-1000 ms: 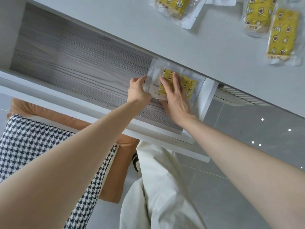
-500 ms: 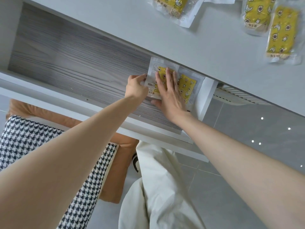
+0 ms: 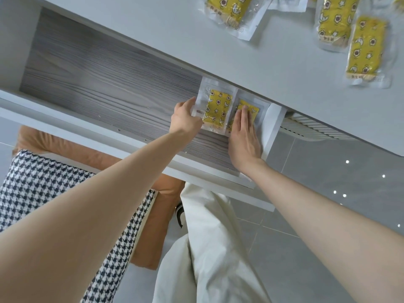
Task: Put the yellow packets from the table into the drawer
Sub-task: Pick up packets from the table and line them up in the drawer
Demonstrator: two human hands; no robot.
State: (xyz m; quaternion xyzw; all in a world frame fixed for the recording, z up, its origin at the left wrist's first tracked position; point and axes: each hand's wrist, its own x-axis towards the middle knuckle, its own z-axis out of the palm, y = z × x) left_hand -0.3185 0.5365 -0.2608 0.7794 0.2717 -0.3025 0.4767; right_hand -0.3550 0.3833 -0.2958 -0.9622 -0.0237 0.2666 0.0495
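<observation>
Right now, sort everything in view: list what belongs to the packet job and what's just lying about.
Job:
drawer
left drawer packet, edge pinched by left hand
right drawer packet, pressed under flat right hand
table packets
table

Lying about:
houndstooth cushion
tan cushion

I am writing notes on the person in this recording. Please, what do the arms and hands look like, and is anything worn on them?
The left forearm and right forearm are bare to the frame edge; no sleeve shows. The left hand and right hand wear no gloves; no ring, watch or bracelet is visible.
</observation>
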